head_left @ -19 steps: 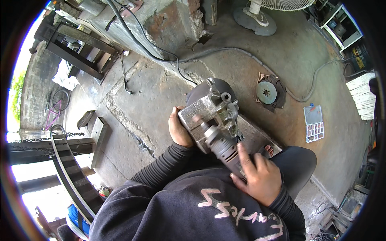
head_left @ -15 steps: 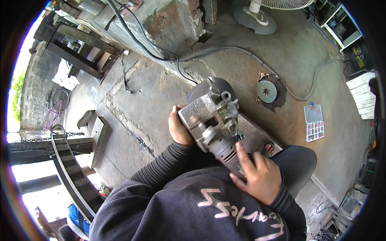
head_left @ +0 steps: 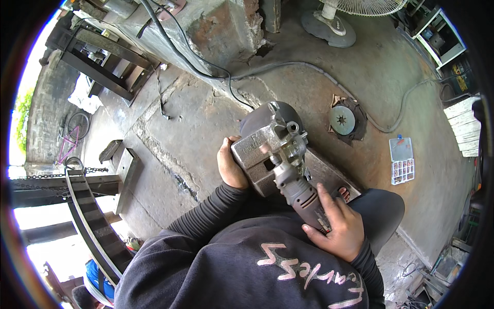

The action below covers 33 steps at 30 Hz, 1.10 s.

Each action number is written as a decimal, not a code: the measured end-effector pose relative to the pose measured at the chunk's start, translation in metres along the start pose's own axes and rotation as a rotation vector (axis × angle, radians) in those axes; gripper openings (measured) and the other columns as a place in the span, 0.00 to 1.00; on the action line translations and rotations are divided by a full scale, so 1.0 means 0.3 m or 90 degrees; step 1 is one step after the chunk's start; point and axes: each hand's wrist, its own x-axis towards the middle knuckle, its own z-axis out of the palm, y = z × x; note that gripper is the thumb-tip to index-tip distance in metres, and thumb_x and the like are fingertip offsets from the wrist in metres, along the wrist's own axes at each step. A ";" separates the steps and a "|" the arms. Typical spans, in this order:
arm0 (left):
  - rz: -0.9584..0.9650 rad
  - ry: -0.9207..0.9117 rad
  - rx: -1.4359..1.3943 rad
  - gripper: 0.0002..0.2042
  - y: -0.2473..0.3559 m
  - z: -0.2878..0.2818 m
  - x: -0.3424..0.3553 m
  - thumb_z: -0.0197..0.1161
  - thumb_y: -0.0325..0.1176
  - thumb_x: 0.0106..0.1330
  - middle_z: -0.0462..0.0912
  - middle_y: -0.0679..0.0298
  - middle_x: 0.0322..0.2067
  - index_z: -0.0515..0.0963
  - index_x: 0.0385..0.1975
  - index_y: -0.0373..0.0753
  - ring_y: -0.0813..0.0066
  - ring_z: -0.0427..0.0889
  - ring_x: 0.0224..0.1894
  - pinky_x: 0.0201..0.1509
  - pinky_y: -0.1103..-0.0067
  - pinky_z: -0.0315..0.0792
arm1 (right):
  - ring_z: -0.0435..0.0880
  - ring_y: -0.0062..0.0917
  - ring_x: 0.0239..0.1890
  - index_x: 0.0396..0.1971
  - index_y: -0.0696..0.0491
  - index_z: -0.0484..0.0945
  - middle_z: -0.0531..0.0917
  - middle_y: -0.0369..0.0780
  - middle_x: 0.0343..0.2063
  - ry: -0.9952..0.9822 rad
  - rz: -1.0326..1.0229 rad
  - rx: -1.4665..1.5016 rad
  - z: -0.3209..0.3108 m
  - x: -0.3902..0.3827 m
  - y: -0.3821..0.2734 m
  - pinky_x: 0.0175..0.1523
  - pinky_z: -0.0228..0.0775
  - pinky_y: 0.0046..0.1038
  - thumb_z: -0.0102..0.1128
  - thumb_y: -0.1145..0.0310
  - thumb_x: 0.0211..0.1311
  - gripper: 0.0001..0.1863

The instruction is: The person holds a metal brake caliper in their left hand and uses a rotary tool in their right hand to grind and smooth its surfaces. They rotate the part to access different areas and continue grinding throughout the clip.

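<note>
A bare metal brake caliper rests on my lap, tilted. My left hand is wrapped round its left edge, fingers mostly hidden beneath it. In my right hand is a dark grey die grinder, gripped round its body with the index finger laid along the top. The grinder's spinning tip is a brownish blur against the upper face of the caliper, beside a dark opening. Whether the tip is a brush or a stone cannot be made out.
A black cable hangs past the caliper's far side. On the floor to the right lie a round metal disc and an open compartment box of small parts. A fan base stands far ahead; a curved metal ramp is at left.
The grinder and my right hand have shifted to the right, carrying the blurred tip across the caliper's face. My left hand keeps its hold, with the caliper nearly still.
</note>
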 end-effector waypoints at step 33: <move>0.232 -0.115 0.420 0.25 0.022 0.107 -0.060 0.44 0.51 0.71 0.69 0.61 0.24 0.68 0.22 0.32 0.73 0.67 0.29 0.37 0.76 0.63 | 0.83 0.38 0.29 0.66 0.53 0.71 0.80 0.45 0.32 -0.056 0.063 -0.012 -0.086 -0.052 0.028 0.37 0.79 0.35 0.73 0.51 0.49 0.43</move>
